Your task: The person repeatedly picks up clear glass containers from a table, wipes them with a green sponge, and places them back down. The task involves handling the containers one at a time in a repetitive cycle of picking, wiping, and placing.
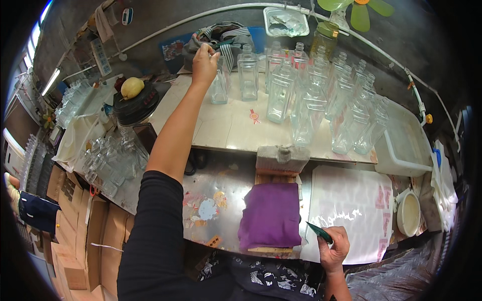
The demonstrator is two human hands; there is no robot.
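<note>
My left hand (205,64) reaches to the back left of the raised board, its fingers closed around the top of a clear glass bottle (219,89) that stands there. Another square glass bottle (248,77) stands just right of it. Low at the right, my right hand (333,246) holds a thin dark green flat tool (319,232) between thumb and fingers. The tool's tip points up and left, beside a folded purple cloth (271,214) on a wooden support. Right of the cloth lies a white sheet (348,214) with reddish tape marks.
Many clear glass bottles (312,113) crowd the right half of the raised board (222,129). A grey block (282,158) stands at its front edge. Right are a translucent plastic tub (408,143) and a white bowl (408,213); left, more glassware (109,161) and cardboard boxes (77,240).
</note>
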